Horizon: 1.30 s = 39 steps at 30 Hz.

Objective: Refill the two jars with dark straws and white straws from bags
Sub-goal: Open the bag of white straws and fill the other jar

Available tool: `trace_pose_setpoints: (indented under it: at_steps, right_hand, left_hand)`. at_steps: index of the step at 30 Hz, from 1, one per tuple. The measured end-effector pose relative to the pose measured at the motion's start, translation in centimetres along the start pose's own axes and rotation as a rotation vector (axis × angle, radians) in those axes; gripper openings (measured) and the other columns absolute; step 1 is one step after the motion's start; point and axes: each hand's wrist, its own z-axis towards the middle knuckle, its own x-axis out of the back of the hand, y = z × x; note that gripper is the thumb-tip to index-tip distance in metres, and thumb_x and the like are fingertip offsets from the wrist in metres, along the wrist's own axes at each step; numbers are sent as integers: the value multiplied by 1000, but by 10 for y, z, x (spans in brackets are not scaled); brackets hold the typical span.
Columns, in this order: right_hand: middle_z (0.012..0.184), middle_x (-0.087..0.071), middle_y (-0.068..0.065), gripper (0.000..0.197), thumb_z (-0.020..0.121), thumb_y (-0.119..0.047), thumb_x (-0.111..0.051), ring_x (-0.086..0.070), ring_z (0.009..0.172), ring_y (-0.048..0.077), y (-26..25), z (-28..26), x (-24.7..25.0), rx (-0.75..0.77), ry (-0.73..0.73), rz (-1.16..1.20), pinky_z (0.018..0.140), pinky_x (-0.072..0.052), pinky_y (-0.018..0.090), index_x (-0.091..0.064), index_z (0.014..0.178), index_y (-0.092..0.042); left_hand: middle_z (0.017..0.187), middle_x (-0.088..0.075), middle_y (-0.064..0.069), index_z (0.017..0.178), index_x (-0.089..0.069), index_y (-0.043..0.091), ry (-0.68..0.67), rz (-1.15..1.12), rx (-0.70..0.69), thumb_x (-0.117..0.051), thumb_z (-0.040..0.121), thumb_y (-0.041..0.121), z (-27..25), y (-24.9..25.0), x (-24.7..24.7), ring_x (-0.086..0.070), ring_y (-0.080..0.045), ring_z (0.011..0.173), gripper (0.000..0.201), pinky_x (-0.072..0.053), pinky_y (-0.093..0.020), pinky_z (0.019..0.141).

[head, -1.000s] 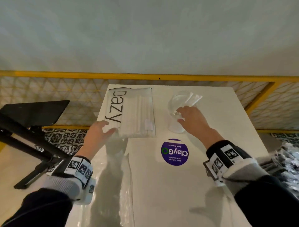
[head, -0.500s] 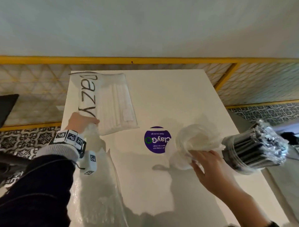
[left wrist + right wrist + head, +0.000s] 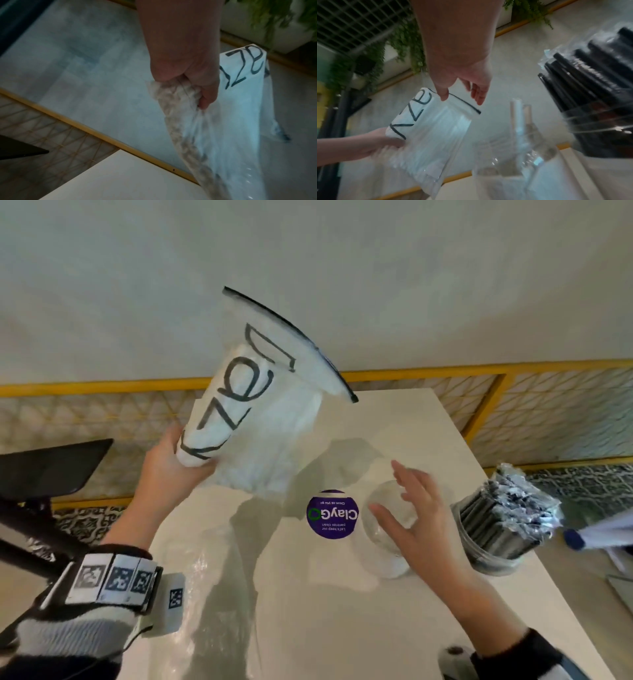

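The bag of white straws (image 3: 263, 419) is hanging in the air above the far left part of the white table (image 3: 308, 611), gripped at one bunched corner by the left hand (image 3: 171, 467), whose fingers are curling tight into the crumpled plastic in the left wrist view. Big black letters are running along the bag, reading roughly "Dazy", with a dark strip along its upper edge. White straws are showing through the clear film.

The right hand (image 3: 414, 518) is hovering with fingers spread and relaxed over the clear jar (image 3: 387, 529), holding nothing; whether the fingertips are touching the glass is hard to tell. The right wrist view is showing that jar standing upright with a white straw or two inside it. Just to its right, the second jar (image 3: 493, 546) is standing packed with dark straws (image 3: 507, 508) in shiny clear wrappers.

Between bag and clear jar, a round purple sticker (image 3: 331, 515) is lying on the table, reading "ClayGo" upside down from here; its smaller lines are too blurred to read surely. A sheet of clear plastic (image 3: 212, 594) is lying on the near left of the table. The left wrist is wearing a band of black-and-white coded markers (image 3: 116, 580).

Behind the table, a yellow-framed lattice rail (image 3: 102, 412) is running along a pale wall, patterned floor tiles below. Hanging green plants are appearing overhead in the wrist views.
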Motion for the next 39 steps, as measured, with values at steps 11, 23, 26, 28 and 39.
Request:
trace_pose_setpoints:
  at_steps: [11,23,26,28,39]
  right_hand:
    - [77,-70,-5,26,85,-38,-58,-64,75,11,-4,-4,60,-127,196,701,67,-49,18,-67,88,-14]
    - [54,-53,-11,31,90,-33,-60,-42,49,1,19,-47,79,21,80,507,47,-31,16,-52,72,-9]
    - [62,-63,-23,14,89,-8,-63,-53,52,-4,17,-38,82,30,25,451,52,-35,8,-61,76,-3]
    - [67,-65,-25,13,88,-6,-64,-57,59,-7,15,-34,82,57,0,423,56,-38,6,-65,75,-9]
    - [73,-68,-24,11,81,-13,-67,-63,69,-3,4,-31,85,165,67,379,64,-41,7,-76,80,-19]
  left_hand:
    - [98,-67,10,114,-58,21,-161,-315,95,-93,48,26,-139,16,-21,-64,7,84,75,-50,-12,67]
    - [129,-49,4,127,-36,43,81,-458,-126,-82,61,51,-145,73,-59,-49,-17,123,81,-41,-34,106]
    - [133,-39,1,135,-39,18,152,-174,-551,-67,79,51,-138,115,-68,-37,-19,130,71,-29,-27,114]
    - [130,-48,8,129,-49,22,-53,-140,-755,-55,86,55,-139,144,-82,-40,-9,129,54,-24,-46,116]
    - [84,-73,10,89,-76,15,-359,-477,-746,-74,76,26,-144,172,-103,-68,-5,81,17,-53,-24,80]
